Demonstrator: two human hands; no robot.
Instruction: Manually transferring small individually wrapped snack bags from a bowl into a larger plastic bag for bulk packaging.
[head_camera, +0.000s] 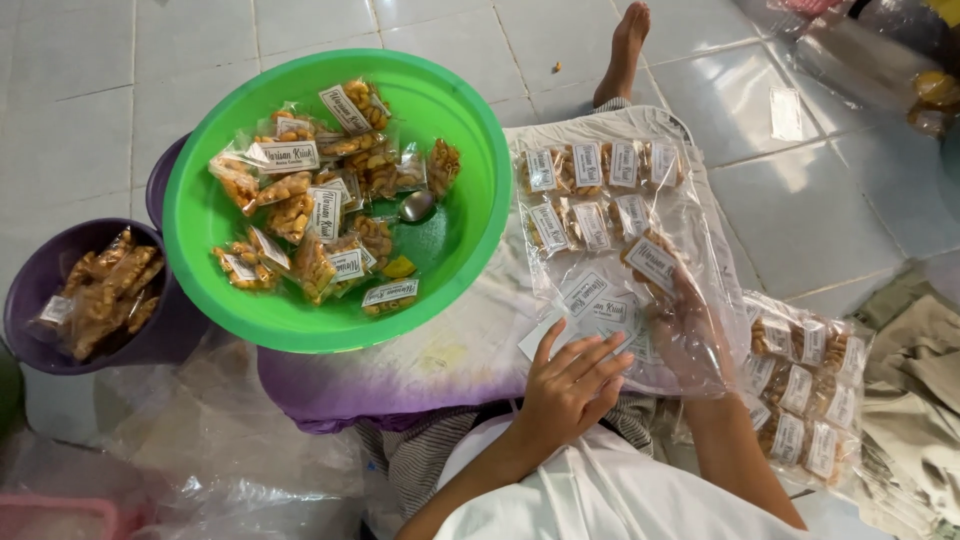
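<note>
On my lap lies a large clear plastic bag (700, 215) holding several small labelled snack packets in rows. My right hand (690, 335) is inside the bag and holds one snack packet (652, 262) next to the rows. My left hand (575, 385) rests flat on the outside of the bag near its opening, fingers spread. To the left a green basin (465, 110) holds several more snack packets (320, 205) and a metal spoon (417, 206).
A purple bowl (25, 290) with snack packets stands at the far left. A filled bag of packets (805, 395) lies at my right. Clear plastic sheets (210, 440) lie at the lower left on the tiled floor. My bare foot (625, 50) stretches ahead.
</note>
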